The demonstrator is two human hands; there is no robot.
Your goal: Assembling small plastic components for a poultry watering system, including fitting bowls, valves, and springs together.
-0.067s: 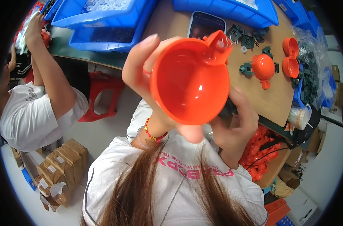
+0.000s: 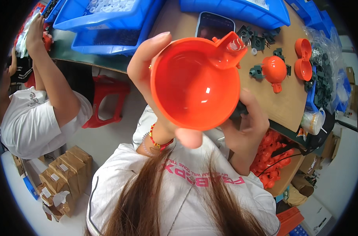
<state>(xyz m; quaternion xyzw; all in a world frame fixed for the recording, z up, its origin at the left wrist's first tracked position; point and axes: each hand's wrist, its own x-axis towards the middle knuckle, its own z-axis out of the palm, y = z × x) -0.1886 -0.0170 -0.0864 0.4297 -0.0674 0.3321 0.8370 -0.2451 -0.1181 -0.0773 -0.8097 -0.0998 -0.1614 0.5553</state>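
- Head view: a cardboard sheet [image 2: 281, 108] covers the worktop, with a smartphone [image 2: 214, 26] lying at its far side, just below a blue bin [image 2: 242, 16].
- Up and to the left, an upper blue bin [image 2: 69, 17] of small white rings stands over a lower blue bin [image 2: 108, 49].
- Right of the phone are loose dark green plastic parts [image 2: 258, 42] and a single white ring [image 2: 254, 51].
- Nearer, a domed orange-red piece [image 2: 274, 67] lies with dark green fittings at its sides; beside it is a joined pair of orange-red cups [image 2: 303, 59].
- At the right edge, clear plastic film [image 2: 318, 37] and more dark green parts [image 2: 323, 84] crowd together; below the worktop, a carton holds a heap of orange-red pieces [image 2: 269, 157].
- On the left are a co-worker [image 2: 41, 118], a red stool [image 2: 108, 102] and paper-wrapped packages [image 2: 70, 169].
- An orange-red cup [image 2: 190, 90] is held up in front of the person's chest, its open mouth facing the camera; a metal spring [image 2: 236, 44] sits in its spout.
- The left hand [image 2: 141, 72] is spread wide around the cup, gripping its left side; the cup hides most of its fingers.
- The right hand [image 2: 246, 129] is curled just below the cup's right side, around a dark object [image 2: 238, 110] mostly hidden; how firmly it grips, I cannot tell.
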